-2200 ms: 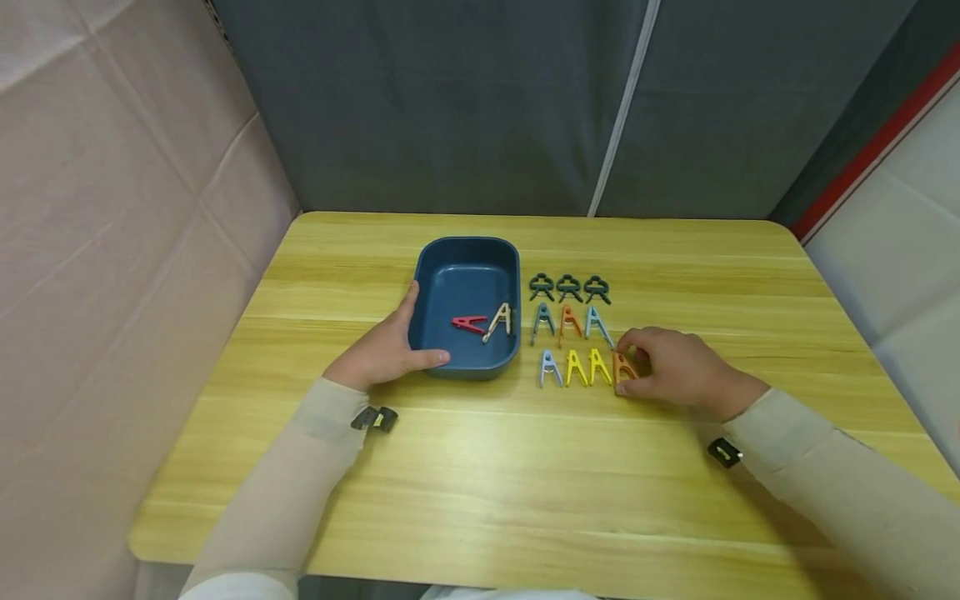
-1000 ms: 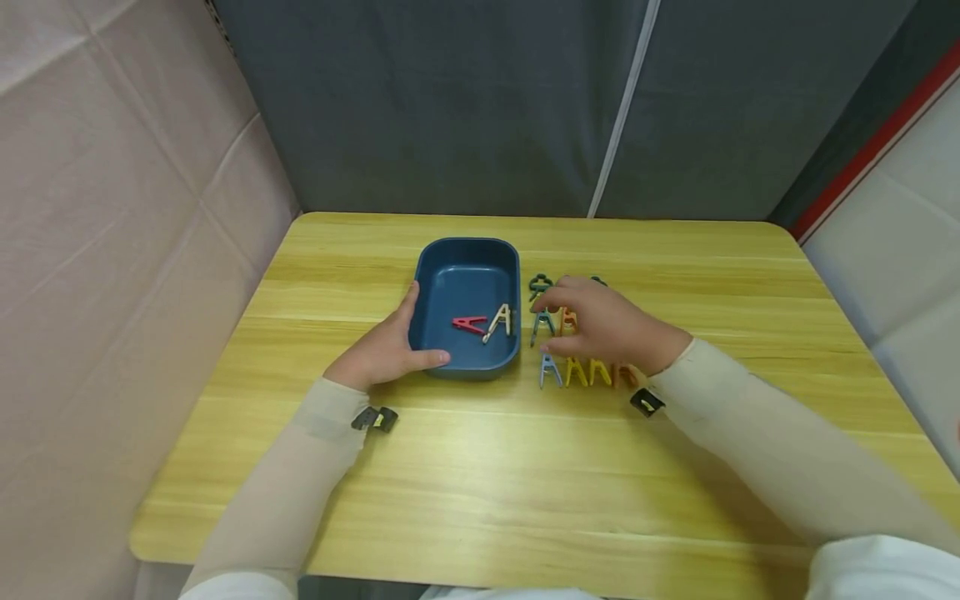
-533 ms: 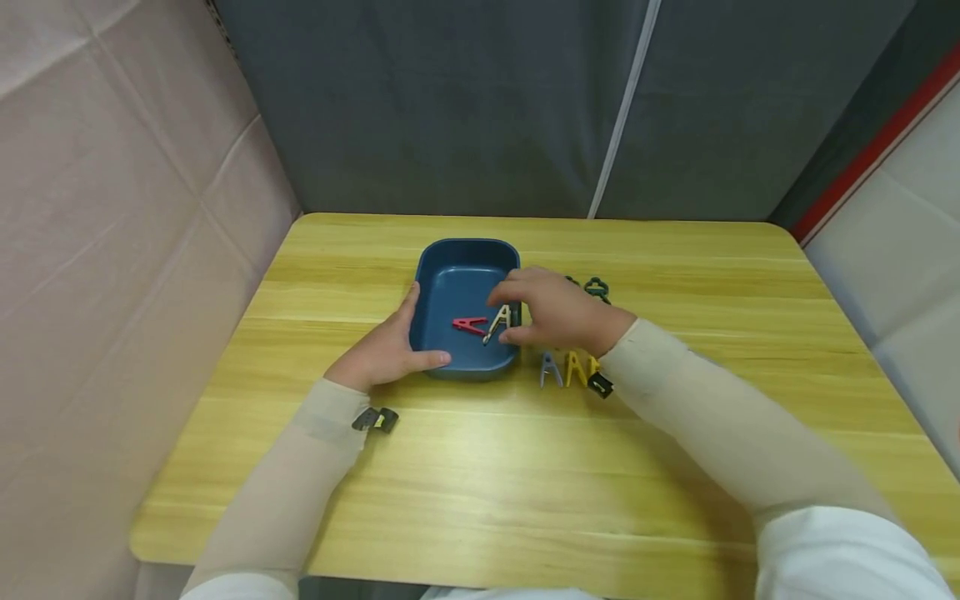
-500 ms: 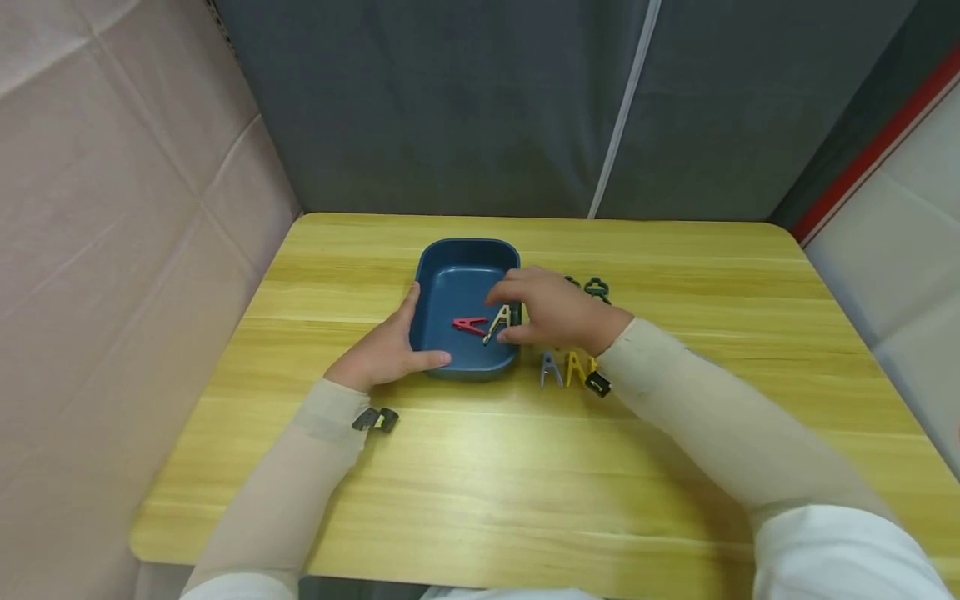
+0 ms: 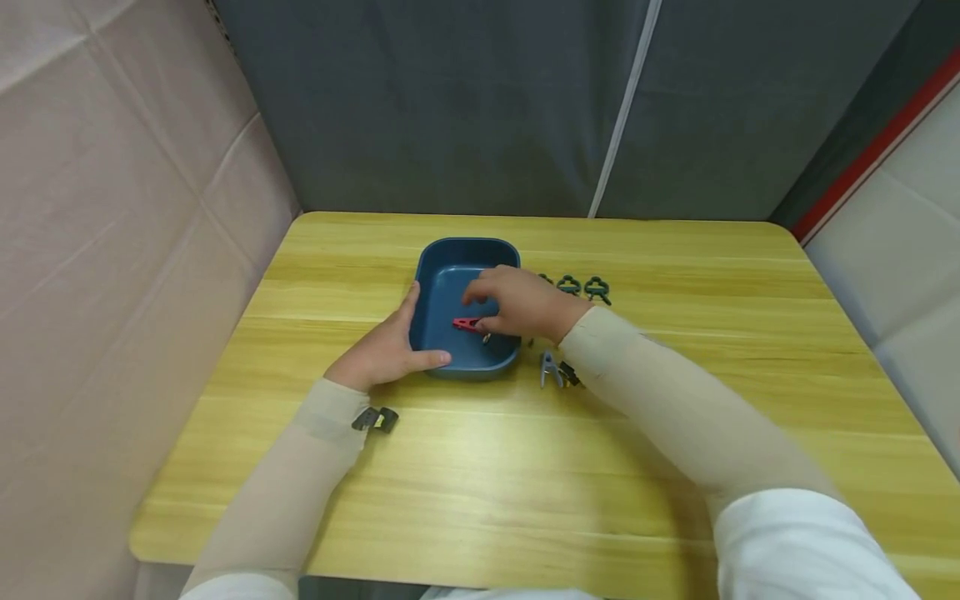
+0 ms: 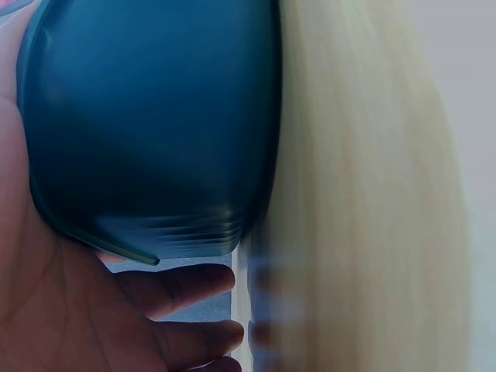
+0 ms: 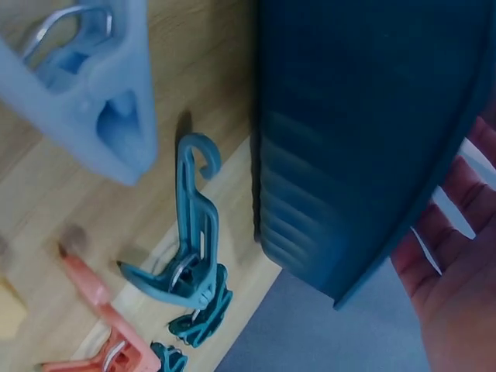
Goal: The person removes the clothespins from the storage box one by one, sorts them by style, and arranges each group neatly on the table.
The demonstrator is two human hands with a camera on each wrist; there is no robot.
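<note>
Both hands work at the blue tray point(image 5: 465, 254) in the middle of the tabletop point(image 5: 480, 467). From the head view, the left hand point(image 5: 386, 350) grips the tray's near-left corner, thumb along the near wall and fingers up the left wall. The left wrist view shows what the head view hides: the palm cupping the tray's rounded outer corner point(image 6: 147, 132), with fingertips point(image 6: 186, 283) curled under its edge.

Over the tray, the right hand point(image 5: 517, 304) reaches in with fingers bent down around the red clip point(image 5: 467, 323) on the tray floor; a bit of pale clip point(image 5: 487, 337) pokes out below the fingers. Whether the fingers actually pinch either clip cannot be told from any view.

Right of the tray, the head view shows only a grey-blue clip point(image 5: 550, 371) near the front and dark green clips point(image 5: 583, 287) farther back, the forearm covering the rest. The right wrist view looks under the arm at the tray's outer wall point(image 7: 364, 139) and reveals a light blue clip point(image 7: 101, 101), a teal clip point(image 7: 194, 256) just beside the wall and an orange clip point(image 7: 97, 310).
</note>
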